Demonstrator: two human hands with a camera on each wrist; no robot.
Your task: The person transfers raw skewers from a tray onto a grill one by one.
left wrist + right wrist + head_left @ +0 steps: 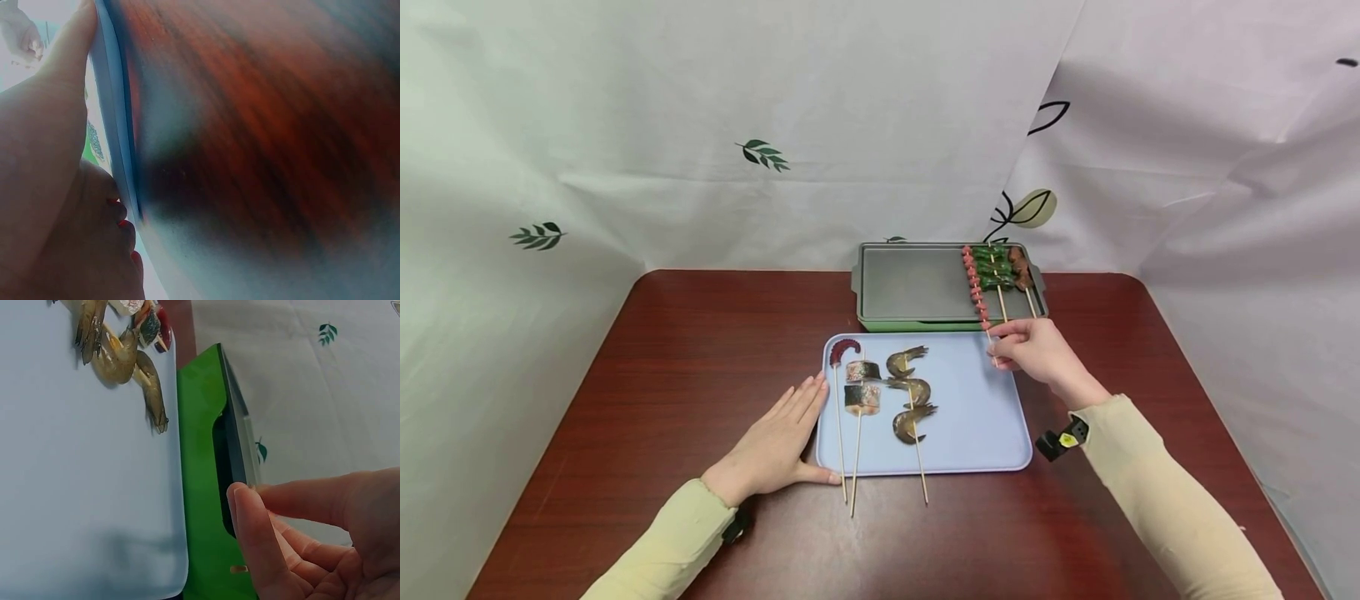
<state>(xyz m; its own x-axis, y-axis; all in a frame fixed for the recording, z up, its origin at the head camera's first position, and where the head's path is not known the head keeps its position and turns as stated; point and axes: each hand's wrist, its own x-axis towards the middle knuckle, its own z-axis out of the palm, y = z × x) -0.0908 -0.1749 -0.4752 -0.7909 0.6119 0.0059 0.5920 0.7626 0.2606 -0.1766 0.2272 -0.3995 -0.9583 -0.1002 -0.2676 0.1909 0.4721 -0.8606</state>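
Pink skewer (975, 287): hold judged sound

Left hand (778, 442), straight-fingered, rested against the tray (977, 429), gripping nothing. Right hand (1033, 350) pinched the skewer's bare end; beyond it, the pieces extended over the grill pan (910, 283). Handling appeared light, stiff.

Left hand (777, 444) outstretched — right (1034, 350) in pinch

room: griddle (910, 283) left half | tray (973, 425) lower right | obstacles: skewers (994, 279), griddle right
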